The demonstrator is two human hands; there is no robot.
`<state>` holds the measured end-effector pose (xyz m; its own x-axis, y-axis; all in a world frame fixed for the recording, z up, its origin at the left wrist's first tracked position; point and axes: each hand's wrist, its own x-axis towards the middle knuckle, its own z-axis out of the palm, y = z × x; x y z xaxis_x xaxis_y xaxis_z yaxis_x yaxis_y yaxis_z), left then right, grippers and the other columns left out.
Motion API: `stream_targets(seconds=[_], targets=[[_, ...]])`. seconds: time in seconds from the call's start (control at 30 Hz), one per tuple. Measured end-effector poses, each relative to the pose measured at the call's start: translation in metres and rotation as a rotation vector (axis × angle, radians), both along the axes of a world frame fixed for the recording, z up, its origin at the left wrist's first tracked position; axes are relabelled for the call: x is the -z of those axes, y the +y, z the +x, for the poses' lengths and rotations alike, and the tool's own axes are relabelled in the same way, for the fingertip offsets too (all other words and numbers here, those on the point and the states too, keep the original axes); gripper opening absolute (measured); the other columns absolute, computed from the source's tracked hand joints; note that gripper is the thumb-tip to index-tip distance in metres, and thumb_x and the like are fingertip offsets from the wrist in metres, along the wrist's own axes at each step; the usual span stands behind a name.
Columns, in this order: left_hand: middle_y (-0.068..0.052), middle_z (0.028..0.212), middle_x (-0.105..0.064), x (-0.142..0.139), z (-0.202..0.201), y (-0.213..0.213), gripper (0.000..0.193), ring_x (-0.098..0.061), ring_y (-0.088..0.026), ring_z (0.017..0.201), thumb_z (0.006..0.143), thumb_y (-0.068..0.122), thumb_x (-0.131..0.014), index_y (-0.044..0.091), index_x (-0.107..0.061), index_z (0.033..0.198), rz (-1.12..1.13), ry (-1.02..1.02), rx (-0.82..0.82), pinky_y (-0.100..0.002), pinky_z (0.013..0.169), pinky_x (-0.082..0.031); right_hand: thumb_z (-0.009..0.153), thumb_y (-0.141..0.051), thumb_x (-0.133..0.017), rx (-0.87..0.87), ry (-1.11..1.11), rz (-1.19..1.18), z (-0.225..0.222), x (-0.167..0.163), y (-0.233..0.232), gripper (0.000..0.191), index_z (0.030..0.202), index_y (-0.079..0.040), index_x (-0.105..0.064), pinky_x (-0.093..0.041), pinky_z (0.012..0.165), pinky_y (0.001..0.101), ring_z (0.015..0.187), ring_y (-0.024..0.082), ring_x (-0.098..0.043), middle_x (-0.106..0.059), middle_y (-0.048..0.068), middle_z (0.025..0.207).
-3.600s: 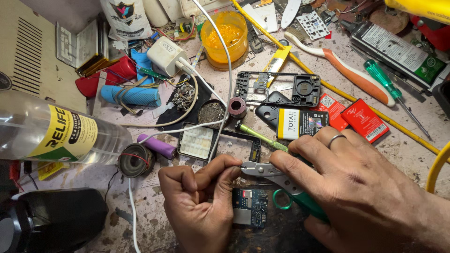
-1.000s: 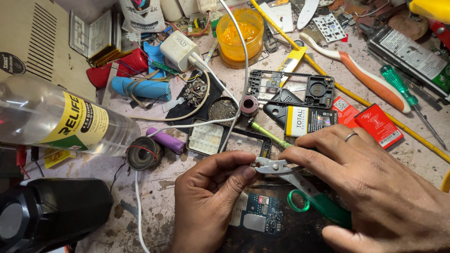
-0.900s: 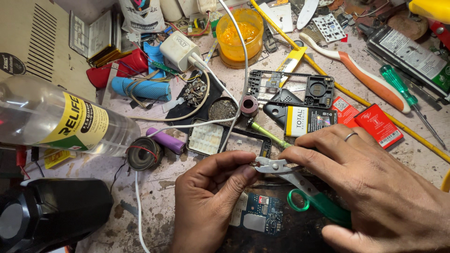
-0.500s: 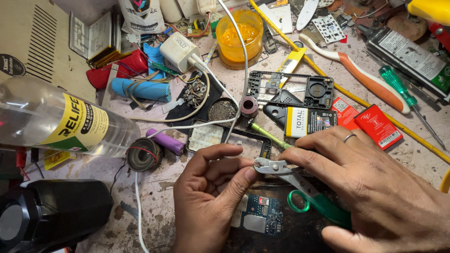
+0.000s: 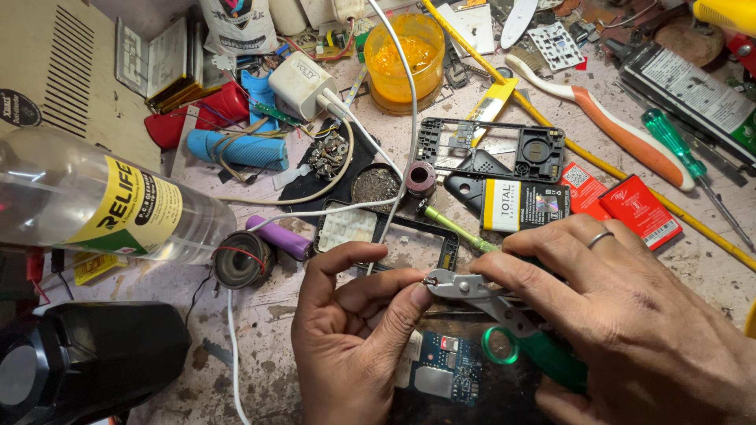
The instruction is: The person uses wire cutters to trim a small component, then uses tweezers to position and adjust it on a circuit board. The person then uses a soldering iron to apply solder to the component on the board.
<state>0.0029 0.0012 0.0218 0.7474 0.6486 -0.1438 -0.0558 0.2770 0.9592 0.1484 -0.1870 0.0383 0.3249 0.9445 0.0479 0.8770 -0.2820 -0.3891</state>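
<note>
Green-handled scissors [image 5: 504, 315] (right hand [image 5: 630, 315] gripping) meet left hand's [image 5: 354, 338] pinched fingertips above circuit board [image 5: 445, 370].

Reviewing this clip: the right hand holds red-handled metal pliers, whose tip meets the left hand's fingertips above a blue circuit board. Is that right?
Not quite. The head view shows the metal pliers have green handles, not red. The rest holds: the right hand grips them, their tip meets the left hand's fingertips, and the blue circuit board lies just below.
</note>
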Motion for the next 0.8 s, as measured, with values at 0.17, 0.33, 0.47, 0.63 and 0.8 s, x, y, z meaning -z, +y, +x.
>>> stream_targets(seconds=[0.17, 0.33, 0.47, 0.63, 0.8], targets=[[-0.019, 0.093, -0.081, 0.000, -0.001, -0.003, 0.048, -0.078, -0.018, 0.085, 0.082, -0.008, -0.075, 0.003, -0.053, 0.123, -0.012, -0.039, -0.022, -0.029, 0.077, -0.064, 0.036, -0.034, -0.090, -0.014, -0.026, 0.000, 0.000, 0.000, 0.001, 0.114, 0.144, -0.019, -0.056, -0.044, 0.095, 0.0481, 0.118, 0.034, -0.056, -0.061, 0.009, 0.131], [-0.020, 0.090, -0.081, -0.003, -0.001, -0.005, 0.052, -0.079, -0.019, 0.083, 0.079, -0.008, -0.075, 0.005, -0.051, 0.123, -0.063, -0.016, -0.046, -0.030, 0.075, -0.065, 0.036, -0.036, -0.090, -0.026, -0.085, 0.025, -0.002, 0.000, 0.000, 0.112, 0.141, -0.016, -0.057, -0.045, 0.094, 0.0488, 0.117, 0.034, -0.057, -0.062, 0.010, 0.129], [-0.021, 0.090, -0.080, -0.002, -0.002, -0.005, 0.054, -0.079, -0.020, 0.084, 0.078, -0.009, -0.076, 0.005, -0.051, 0.124, -0.086, -0.027, -0.046, -0.031, 0.077, -0.064, 0.035, -0.037, -0.090, -0.025, -0.117, 0.046, -0.003, 0.002, 0.000, 0.110, 0.139, -0.017, -0.059, -0.047, 0.091, 0.0483, 0.114, 0.033, -0.059, -0.063, 0.011, 0.127], [-0.022, 0.093, -0.080, 0.004, -0.005, -0.006, 0.052, -0.079, -0.022, 0.088, 0.080, -0.010, -0.076, 0.003, -0.050, 0.123, -0.104, -0.102, -0.034, -0.033, 0.081, -0.064, 0.035, -0.039, -0.090, -0.016, -0.172, 0.079, -0.004, 0.005, -0.002, 0.110, 0.138, -0.017, -0.061, -0.047, 0.088, 0.0497, 0.111, 0.033, -0.060, -0.063, 0.011, 0.125], [-0.022, 0.093, -0.080, 0.008, -0.005, -0.006, 0.052, -0.079, -0.023, 0.089, 0.080, -0.010, -0.076, 0.003, -0.050, 0.123, -0.107, -0.101, -0.037, -0.034, 0.082, -0.064, 0.036, -0.042, -0.091, -0.037, -0.188, 0.087, -0.003, 0.007, -0.004, 0.110, 0.138, -0.016, -0.061, -0.046, 0.087, 0.0511, 0.110, 0.033, -0.060, -0.063, 0.011, 0.124]])
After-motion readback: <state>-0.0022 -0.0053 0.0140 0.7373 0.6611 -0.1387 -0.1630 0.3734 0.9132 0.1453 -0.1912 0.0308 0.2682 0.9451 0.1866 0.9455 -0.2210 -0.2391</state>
